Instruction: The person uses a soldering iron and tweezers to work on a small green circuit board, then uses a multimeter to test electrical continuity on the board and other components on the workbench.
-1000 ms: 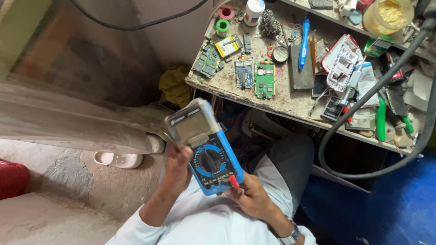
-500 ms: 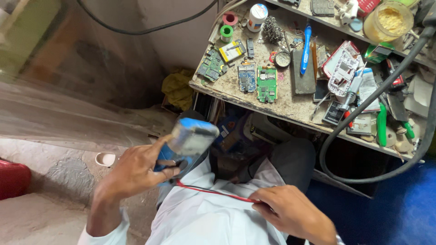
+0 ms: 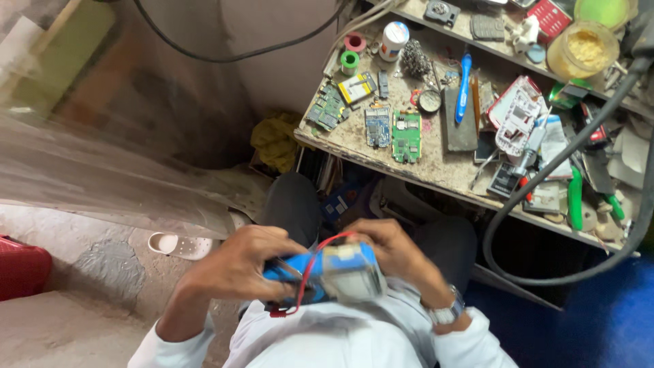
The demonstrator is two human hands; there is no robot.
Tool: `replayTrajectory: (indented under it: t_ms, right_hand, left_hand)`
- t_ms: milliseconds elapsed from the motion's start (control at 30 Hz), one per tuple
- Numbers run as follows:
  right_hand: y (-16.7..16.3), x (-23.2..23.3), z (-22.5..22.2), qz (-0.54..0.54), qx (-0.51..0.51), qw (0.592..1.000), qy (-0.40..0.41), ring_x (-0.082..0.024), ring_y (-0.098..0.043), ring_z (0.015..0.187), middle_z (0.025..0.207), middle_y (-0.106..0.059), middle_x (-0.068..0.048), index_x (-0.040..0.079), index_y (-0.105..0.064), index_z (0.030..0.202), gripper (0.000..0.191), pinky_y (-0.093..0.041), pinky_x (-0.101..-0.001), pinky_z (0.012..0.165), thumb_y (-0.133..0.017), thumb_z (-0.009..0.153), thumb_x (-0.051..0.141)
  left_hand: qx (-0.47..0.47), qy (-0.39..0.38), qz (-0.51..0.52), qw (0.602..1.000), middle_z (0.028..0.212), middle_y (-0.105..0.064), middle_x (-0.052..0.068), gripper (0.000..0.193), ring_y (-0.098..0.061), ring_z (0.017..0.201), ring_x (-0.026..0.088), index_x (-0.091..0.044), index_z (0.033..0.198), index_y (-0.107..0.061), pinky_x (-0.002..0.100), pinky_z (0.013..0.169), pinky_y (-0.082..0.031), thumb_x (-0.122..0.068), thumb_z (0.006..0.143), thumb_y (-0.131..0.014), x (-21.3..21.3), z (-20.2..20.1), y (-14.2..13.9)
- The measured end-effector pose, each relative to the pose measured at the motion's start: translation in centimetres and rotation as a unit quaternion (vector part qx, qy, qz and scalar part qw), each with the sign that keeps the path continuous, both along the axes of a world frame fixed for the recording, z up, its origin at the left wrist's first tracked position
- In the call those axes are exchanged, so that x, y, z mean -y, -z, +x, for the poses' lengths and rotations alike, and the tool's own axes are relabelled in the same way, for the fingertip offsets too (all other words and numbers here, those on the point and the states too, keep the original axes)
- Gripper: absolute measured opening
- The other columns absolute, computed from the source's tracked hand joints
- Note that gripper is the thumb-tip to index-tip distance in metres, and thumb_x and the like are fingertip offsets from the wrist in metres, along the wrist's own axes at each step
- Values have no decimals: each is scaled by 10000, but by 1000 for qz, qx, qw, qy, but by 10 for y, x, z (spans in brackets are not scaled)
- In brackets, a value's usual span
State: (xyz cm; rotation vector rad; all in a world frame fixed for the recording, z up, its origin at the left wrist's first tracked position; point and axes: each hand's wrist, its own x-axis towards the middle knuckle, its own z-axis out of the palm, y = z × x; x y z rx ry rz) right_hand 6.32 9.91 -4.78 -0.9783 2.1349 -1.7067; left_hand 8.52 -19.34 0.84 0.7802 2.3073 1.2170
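I hold a blue and grey handheld meter [image 3: 337, 274] low over my lap, close to my white shirt, and it looks blurred. My left hand [image 3: 238, 262] grips its left end. My right hand [image 3: 395, 255] holds its right side from behind; a wristwatch [image 3: 446, 313] sits on that wrist. A thin red lead wire [image 3: 310, 266] loops over the front of the meter, and a dark probe lies under my left fingers.
A dirty workbench [image 3: 446, 174] stands ahead, strewn with green circuit boards [image 3: 407, 135], a blue tool [image 3: 463, 87], tape rolls, phone parts and a yellow jar [image 3: 587, 49]. A thick black cable [image 3: 545, 184] hangs at the right. A white sandal [image 3: 178, 245] lies on the floor.
The meter came down from chest height, face up, to my lap. My right hand moved back onto it, and the red wire now loops across its front.
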Motion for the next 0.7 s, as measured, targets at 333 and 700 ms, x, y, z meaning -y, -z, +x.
replayTrajectory:
  t_ms: [333,700]
  right_hand:
    - [-34,-31,74,234,-98,967,-4,-321,-693,650,743,-703,-117,64,-705,960,153,-537,-406,569,-732,915,208]
    - [54,-19,11,35,171,976,133,-149,-704,707,813,-776,-99,-9,-750,943,153,-571,-299,624,-644,938,101]
  left_hand:
    - [-8,-147,-194,970,775,-683,101,500,-662,771,266,-216,1140,-811,423,696,-524,-393,673,-815,-7,-3,19]
    - [167,-27,333,928,921,-671,36,433,-613,878,115,6,1113,-760,308,779,-490,-130,720,-882,-23,-23,72]
